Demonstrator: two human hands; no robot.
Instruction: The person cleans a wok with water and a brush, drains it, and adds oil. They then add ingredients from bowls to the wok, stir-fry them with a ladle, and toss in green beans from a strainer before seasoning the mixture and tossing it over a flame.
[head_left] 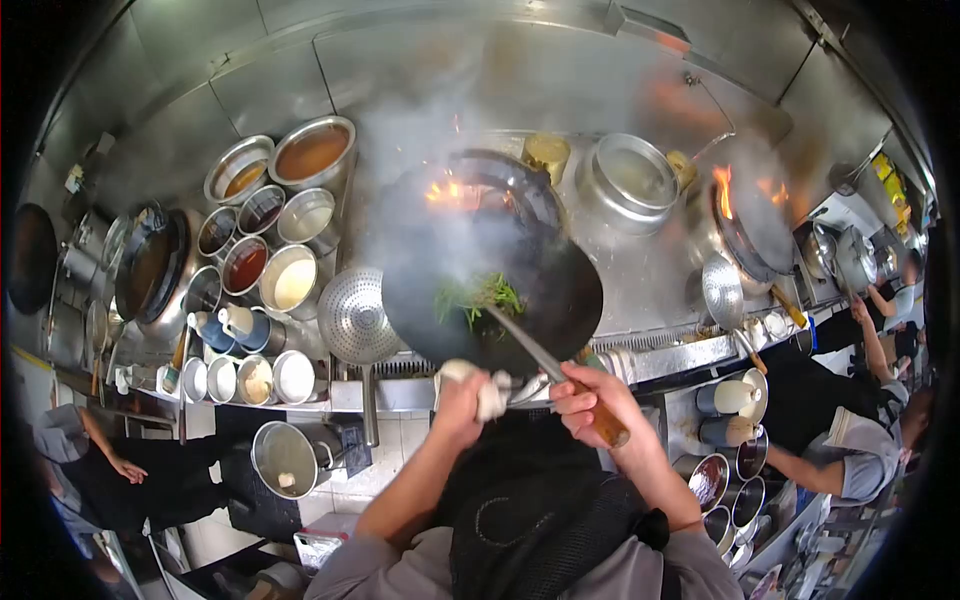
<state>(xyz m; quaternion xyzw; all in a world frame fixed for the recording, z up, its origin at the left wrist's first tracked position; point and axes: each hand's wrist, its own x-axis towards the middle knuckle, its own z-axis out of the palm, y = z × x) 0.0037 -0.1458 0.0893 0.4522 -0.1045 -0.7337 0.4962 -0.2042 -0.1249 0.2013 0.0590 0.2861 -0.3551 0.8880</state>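
A dark wok (560, 310) is tilted in front of me, with green vegetables (485, 297) in it, smoke above and flames behind. My left hand (463, 405) is closed on a pale cloth (490, 398) at the wok's near edge, where the handle is mostly covered. My right hand (598, 398) is wrapped round the wooden handle of a long metal ladle (530, 346), whose head reaches into the vegetables. A perforated strainer (357, 315) lies just left of the wok.
Metal pots of sauces (246, 265) stand at the left, a large lidded pot (628, 183) behind right. Another flaming wok (750, 225) and a co-worker (860, 455) are at the right; another person (75, 460) stands left. A bucket (285, 458) is below left.
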